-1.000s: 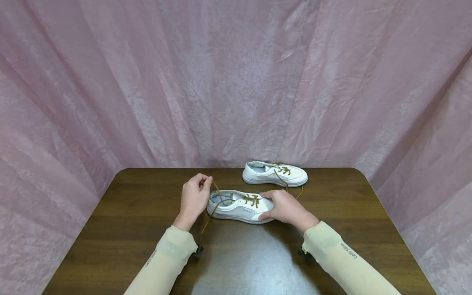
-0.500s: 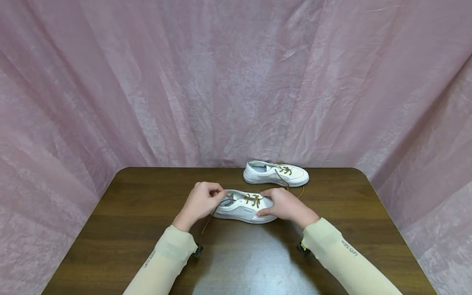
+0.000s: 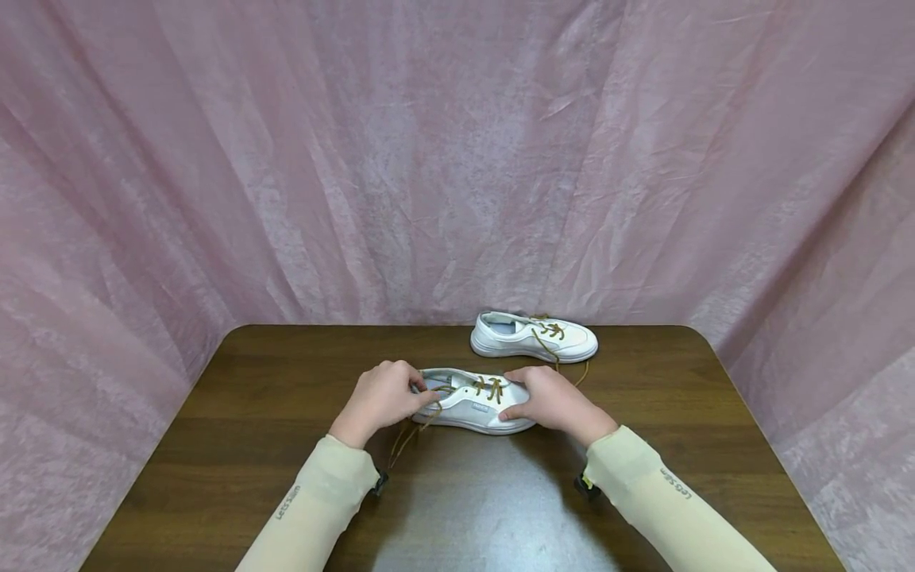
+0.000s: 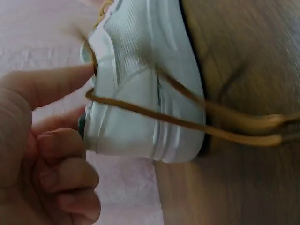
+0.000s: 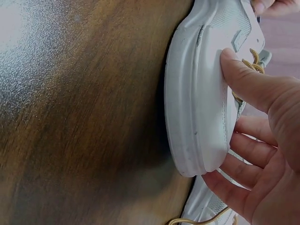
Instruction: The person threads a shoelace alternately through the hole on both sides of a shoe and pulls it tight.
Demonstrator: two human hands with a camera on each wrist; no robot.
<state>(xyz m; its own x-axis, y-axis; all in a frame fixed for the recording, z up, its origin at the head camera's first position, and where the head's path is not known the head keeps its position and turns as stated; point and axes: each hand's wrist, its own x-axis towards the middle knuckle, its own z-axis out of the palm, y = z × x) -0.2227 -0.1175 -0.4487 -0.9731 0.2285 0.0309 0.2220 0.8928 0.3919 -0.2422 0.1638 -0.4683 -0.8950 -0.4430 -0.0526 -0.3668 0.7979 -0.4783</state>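
A white sneaker (image 3: 475,415) with brown laces (image 3: 495,388) sits on the table, toe to the right. Around its toe my right hand (image 3: 554,403) grips, thumb on the near side (image 5: 211,103) and fingers on the far side. My left hand (image 3: 382,397) is at the heel, holding the collar between thumb and index finger, the other fingers curled. In the left wrist view, a loose shoelace (image 4: 150,114) hangs over the heel's side toward the tabletop, partly blurred. The lace ends lie beyond that view's edge.
A second white sneaker (image 3: 536,340) with brown laces stands behind, near the back edge of the brown wooden table (image 3: 272,381). One of its laces trails onto the wood. A pink curtain (image 3: 457,159) hangs close behind the table.
My left hand has come down from above the heel to the shoe's collar. The lace it held up now hangs over the near side. The right hand stays at the toe.
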